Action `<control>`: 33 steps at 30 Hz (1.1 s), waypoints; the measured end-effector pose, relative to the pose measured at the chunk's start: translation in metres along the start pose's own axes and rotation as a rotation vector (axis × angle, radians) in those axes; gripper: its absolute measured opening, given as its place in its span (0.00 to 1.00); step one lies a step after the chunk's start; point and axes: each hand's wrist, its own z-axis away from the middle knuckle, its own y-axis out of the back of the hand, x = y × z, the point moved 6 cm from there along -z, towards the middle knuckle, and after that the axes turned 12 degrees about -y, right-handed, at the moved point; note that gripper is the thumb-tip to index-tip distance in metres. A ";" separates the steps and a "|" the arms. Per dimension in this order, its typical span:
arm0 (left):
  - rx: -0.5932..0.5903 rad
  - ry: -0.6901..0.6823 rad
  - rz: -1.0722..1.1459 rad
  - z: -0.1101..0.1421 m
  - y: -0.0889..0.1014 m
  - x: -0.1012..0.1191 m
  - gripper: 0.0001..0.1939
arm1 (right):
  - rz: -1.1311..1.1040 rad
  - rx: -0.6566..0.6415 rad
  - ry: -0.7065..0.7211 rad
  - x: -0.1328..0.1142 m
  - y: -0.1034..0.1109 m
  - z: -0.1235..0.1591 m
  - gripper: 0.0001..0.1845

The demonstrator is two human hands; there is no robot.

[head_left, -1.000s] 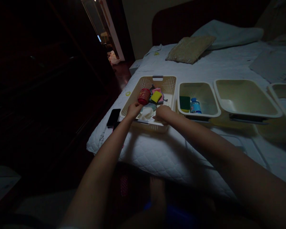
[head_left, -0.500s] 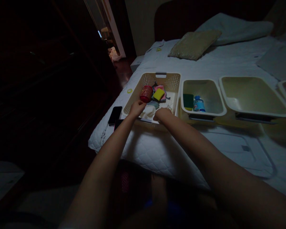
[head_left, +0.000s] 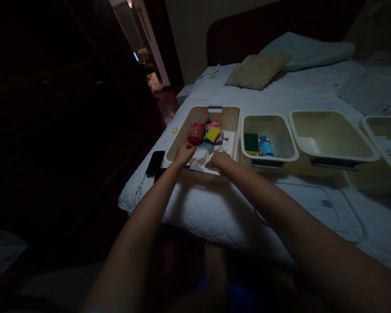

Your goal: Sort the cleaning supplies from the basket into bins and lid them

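The basket [head_left: 230,117] sits near the edge of the bed [head_left: 195,204], and both hands reach into its near end. There, inside the basket, lies a white cloth [head_left: 200,155]. The left hand [head_left: 184,154] has its fingers drawn together at the cloth's left side; the right hand [head_left: 219,160] bends its fingers down at the cloth's right side. In this gloom I cannot tell whether either one is pinching the cloth. Farther inside the basket I see a red jar [head_left: 196,134], tilted, and just beside it a yellow sponge [head_left: 213,134] on a pink cloth [head_left: 220,138]. Left of the basket lies a phone [head_left: 155,162]; just right of the basket, a bin [head_left: 276,130] holds a blue bottle [head_left: 265,147].
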 end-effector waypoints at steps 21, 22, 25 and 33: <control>0.045 0.051 0.005 -0.002 0.013 -0.005 0.11 | -0.468 0.453 0.330 0.017 0.101 0.027 0.50; 0.038 0.053 0.002 -0.003 0.013 -0.005 0.11 | -0.494 0.471 0.343 0.020 0.105 0.027 0.49; 0.016 0.048 -0.008 -0.003 0.012 -0.004 0.11 | -0.520 0.518 0.349 0.026 0.117 0.028 0.48; -0.006 0.026 0.256 -0.002 0.010 0.009 0.25 | -0.771 0.269 0.412 0.022 0.119 0.038 0.47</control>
